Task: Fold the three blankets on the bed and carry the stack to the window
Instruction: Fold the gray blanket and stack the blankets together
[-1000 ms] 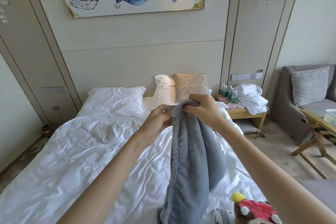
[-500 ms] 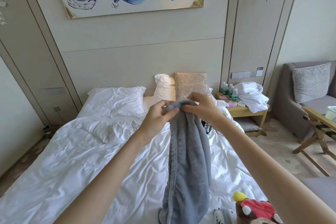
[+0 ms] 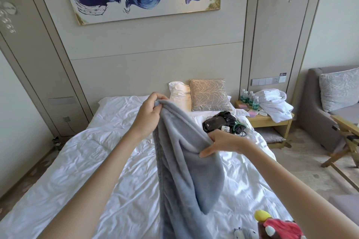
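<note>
A grey fleece blanket (image 3: 184, 170) hangs in the air over the bed (image 3: 81, 170), bunched lengthwise and running down out of the bottom of the view. My left hand (image 3: 150, 110) pinches its top corner, held high. My right hand (image 3: 223, 141) grips the blanket's edge lower down and to the right, thumb over the cloth. No other blanket shows in this view.
A black device with cables (image 3: 223, 122) lies on the bed near the pillows (image 3: 208, 94). A bedside table (image 3: 268, 120) carries water bottles and white towels. A grey sofa (image 3: 330, 106) and a wooden stand (image 3: 347, 141) are at the right. A red and yellow plush toy (image 3: 279, 227) lies at the bottom right.
My right hand has slid from the blanket's top, beside the left hand, down and right along the edge. The left hand rose a little. The black device is now uncovered.
</note>
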`<state>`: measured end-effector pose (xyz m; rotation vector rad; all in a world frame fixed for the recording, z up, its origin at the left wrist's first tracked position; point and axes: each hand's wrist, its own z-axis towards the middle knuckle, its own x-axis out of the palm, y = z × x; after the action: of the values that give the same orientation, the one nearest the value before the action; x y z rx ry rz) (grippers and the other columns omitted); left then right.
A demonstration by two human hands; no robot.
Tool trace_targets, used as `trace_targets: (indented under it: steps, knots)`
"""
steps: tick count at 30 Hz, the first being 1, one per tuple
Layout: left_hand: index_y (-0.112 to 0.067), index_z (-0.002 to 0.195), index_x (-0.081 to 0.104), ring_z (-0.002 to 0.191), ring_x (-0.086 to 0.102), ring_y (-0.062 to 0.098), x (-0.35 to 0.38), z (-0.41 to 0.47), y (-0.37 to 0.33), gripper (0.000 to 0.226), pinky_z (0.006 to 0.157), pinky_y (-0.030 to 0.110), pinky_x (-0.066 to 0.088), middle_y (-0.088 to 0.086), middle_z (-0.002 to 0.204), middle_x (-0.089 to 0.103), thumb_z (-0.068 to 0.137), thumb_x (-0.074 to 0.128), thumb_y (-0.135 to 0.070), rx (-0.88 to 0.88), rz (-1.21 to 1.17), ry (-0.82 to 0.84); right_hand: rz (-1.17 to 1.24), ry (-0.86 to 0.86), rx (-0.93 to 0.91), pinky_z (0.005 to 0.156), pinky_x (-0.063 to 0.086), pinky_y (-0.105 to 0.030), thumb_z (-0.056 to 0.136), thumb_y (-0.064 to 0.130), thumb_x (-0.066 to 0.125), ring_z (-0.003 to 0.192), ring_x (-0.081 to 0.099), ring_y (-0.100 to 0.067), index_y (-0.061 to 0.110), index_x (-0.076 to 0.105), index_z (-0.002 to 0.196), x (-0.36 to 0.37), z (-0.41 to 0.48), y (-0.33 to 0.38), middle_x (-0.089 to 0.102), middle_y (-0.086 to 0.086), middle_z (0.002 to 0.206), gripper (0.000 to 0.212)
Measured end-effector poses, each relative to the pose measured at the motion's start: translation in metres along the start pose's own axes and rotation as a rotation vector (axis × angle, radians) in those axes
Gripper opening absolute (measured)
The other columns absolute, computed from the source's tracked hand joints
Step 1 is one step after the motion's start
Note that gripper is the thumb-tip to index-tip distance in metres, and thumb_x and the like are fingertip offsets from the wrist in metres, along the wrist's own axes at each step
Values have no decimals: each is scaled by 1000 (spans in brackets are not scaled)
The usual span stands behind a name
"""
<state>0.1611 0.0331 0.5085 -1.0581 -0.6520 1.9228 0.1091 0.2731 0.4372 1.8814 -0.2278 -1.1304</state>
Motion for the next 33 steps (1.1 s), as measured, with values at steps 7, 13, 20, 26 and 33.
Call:
trace_targets:
  steps: [7,13,20,26,33]
  knots:
    - [-13,100,57,92,52,-19,-26,0,37,32,79,-2,34,-18,99,59,93,34,9,-60,75,-212,-153,-68,153,56,31,-25,66,28,87,65,48,-12,1,64,77,8,-2,-62,56,-4,70,37]
    - [-22,103,55,89,51,-14,-37,-11,69,32,72,7,36,-22,98,55,95,34,0,-197,128,-296,-206,-161,188,58,24,-30,71,26,84,64,40,-16,3,59,62,1,-8,-90,45,-7,65,35]
    - [-28,92,60,94,56,3,-21,-18,63,14,77,21,37,-14,96,63,79,55,-30,-356,18,-52,-181,-313,-109,52,20,-23,77,23,81,57,30,-12,4,43,58,-12,-1,-28,34,-1,58,46]
    - [-44,114,64,97,61,1,25,-35,37,50,92,16,44,-7,106,54,68,77,-58,-218,38,429,-309,-331,-342,79,35,-27,79,26,78,89,42,-12,14,67,77,-5,-7,39,56,7,86,17]
    - [-13,79,53,59,52,9,46,-38,35,24,66,27,41,-15,65,48,85,74,-21,-113,59,419,-101,-285,-319,54,25,-20,85,25,73,56,32,-6,13,53,59,-2,-17,44,38,4,56,35]
